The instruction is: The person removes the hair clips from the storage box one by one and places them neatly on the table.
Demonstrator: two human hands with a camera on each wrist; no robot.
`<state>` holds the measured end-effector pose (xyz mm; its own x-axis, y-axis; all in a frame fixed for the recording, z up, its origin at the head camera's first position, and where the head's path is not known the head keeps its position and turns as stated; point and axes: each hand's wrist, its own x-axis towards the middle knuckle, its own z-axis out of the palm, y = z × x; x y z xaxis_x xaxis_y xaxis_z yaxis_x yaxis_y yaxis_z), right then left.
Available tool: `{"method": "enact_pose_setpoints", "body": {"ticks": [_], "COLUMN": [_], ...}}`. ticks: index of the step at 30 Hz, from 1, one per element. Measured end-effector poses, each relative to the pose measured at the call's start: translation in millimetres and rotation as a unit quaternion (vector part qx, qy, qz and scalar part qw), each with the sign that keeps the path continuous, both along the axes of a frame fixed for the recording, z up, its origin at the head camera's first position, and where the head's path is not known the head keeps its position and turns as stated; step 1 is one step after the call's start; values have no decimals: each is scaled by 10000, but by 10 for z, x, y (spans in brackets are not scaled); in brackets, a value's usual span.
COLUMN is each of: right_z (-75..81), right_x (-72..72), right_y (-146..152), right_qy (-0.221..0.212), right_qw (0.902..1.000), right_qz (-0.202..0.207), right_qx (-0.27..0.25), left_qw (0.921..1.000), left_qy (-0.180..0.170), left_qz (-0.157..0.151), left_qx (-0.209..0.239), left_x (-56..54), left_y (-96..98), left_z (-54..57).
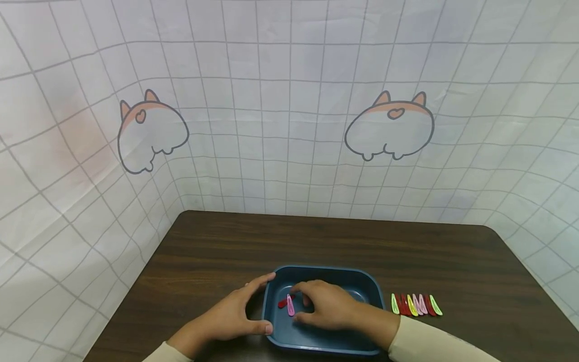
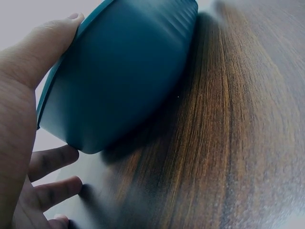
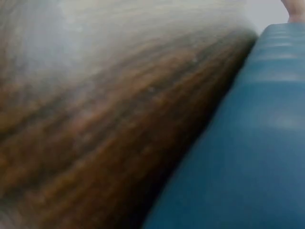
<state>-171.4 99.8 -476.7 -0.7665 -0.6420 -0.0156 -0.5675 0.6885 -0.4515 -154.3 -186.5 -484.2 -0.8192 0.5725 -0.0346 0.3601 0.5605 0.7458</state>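
A dark blue plastic tray (image 1: 325, 344) sits on the table in the head view. Inside, toward its left end, a pink snap hair clip (image 1: 291, 305) lies partly over a red hair clip (image 1: 282, 303). My left hand (image 1: 232, 312) spans the tray's left end with thumb and index finger spread; in the left wrist view the thumb (image 2: 55, 36) touches the rim. Over the tray my right hand (image 1: 329, 305) reaches in, thumb and index finger apart beside the pink clip, with nothing seen between them. Its fingers are outside the right wrist view, which shows the tray's outer wall (image 3: 252, 138).
Right of the tray, several green, red, yellow and pink hair clips (image 1: 416, 304) lie side by side in a row, close to the right forearm. The dark wooden table (image 1: 217, 241) meets a white grid-patterned cloth (image 1: 271, 125) at the back and sides.
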Motion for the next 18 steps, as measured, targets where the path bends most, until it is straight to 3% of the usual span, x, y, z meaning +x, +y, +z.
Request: {"method": "enact_pose_setpoints", "body": {"ticks": [18], "right_z": [-70], "right_x": [-37], "right_y": [-18], "right_qy": [-18], "right_qw": [9995], "right_qz": [212], "right_qx": [238], "left_qw": [10000], "left_qy": [-29], "left_qz": [-22], "left_qx": [-24], "left_x": [-12], "left_y": [3], "left_z": [-9]}}
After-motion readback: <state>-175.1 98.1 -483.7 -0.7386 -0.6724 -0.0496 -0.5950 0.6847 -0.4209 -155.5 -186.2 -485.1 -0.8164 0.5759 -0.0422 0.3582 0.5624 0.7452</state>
